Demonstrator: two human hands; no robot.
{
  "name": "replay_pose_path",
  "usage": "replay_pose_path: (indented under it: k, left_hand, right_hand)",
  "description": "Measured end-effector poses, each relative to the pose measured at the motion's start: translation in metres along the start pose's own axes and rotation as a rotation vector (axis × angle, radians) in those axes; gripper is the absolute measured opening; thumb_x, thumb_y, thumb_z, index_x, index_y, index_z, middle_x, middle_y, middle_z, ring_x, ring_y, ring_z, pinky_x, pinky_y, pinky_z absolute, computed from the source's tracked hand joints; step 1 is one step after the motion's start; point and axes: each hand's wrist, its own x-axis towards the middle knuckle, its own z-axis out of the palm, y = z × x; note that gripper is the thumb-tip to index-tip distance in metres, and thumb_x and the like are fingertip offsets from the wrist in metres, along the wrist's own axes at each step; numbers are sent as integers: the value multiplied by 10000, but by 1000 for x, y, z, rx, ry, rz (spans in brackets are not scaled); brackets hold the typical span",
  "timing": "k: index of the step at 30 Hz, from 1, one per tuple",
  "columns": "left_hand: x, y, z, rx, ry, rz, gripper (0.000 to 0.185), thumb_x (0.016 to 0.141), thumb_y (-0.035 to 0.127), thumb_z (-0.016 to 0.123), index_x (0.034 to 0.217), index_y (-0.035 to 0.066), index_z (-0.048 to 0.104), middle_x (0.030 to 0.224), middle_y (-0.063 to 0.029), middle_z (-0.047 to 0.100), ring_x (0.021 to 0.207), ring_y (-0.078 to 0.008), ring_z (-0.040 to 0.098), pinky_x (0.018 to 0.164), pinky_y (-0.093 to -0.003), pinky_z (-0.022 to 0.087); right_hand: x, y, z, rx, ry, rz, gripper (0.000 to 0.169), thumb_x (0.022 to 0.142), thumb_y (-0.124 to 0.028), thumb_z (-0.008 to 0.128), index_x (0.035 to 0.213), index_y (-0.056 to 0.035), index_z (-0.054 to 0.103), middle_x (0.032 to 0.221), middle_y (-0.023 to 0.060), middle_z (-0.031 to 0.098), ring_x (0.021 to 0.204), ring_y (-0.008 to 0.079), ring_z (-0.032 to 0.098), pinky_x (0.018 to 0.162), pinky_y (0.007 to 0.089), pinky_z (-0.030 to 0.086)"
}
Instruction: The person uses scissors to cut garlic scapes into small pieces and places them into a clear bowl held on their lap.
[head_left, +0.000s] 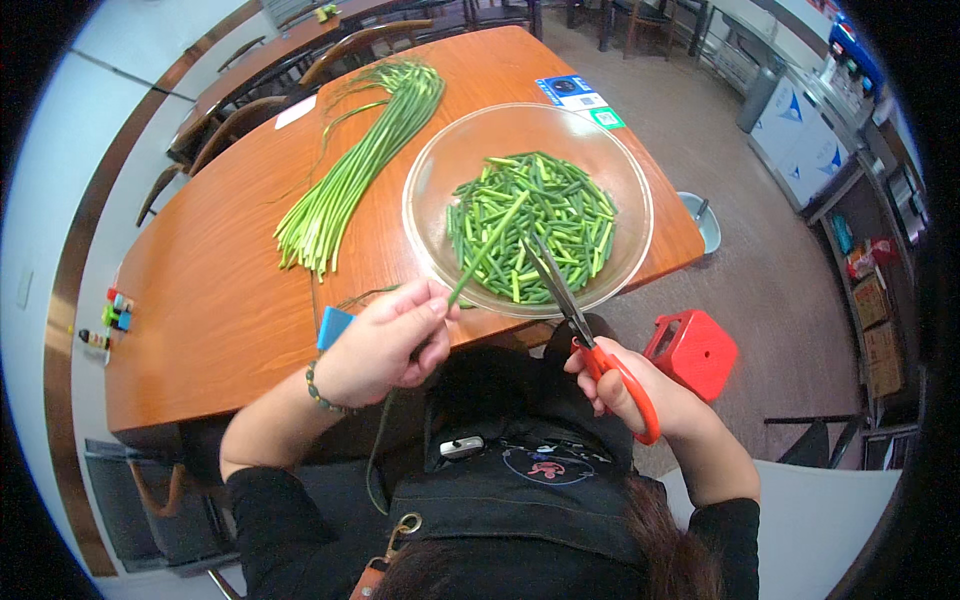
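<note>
My left hand (409, 337) pinches a single green stalk (491, 244), apparently a garlic scape. Its pale end slants up over a large clear bowl (417, 187), and a thin tail seems to hang below the hand. In my right hand (619, 375) are scissors (592, 345) with orange-red handles. Their blades are slightly apart and point into the bowl, to the right of the stalk and not around it. Short cut green pieces (555, 217) heap in the bowl's bottom. A bundle of long uncut stalks (367, 161) lies left of the bowl, cut ends towards me.
The bowl stands near the right edge of a wooden table (202, 300). Printed cards (574, 94) lie behind it, and a blue object (334, 326) is by my left wrist. Beyond the edge are a red plastic stool (697, 356) and a pale bin (701, 221).
</note>
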Motion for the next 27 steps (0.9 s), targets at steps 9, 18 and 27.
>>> replay_pose_path:
  k: [9, 18, 27]
  left_hand:
    - [17, -19, 20, 21, -164, -32, 187, 1016, 266, 412, 1013, 94, 485, 574, -1, 454, 424, -71, 341, 389, -206, 261]
    - [36, -12, 42, -201, -166, -111, 174, 1019, 259, 413, 1028, 103, 489, 581, 10, 453, 408, -59, 314, 378, -200, 252]
    - [41, 0, 51, -211, -158, -118, 168, 1019, 264, 408, 1029, 115, 485, 595, 5, 454, 409, -65, 319, 378, -203, 263]
  right_hand:
    - [-3, -5, 0, 7, 86, 108, 766, 867, -719, 380, 1087, 5, 500, 786, -2, 495, 643, 78, 479, 605, 224, 442]
    - [9, -15, 1, 97, 186, 240, 813, 828, -773, 354, 965, 8, 532, 634, -25, 466, 514, 82, 471, 474, 239, 442]
    - [2, -16, -12, 113, 165, 292, 808, 842, -762, 330, 980, 8, 533, 649, -12, 504, 512, 90, 499, 470, 247, 457]
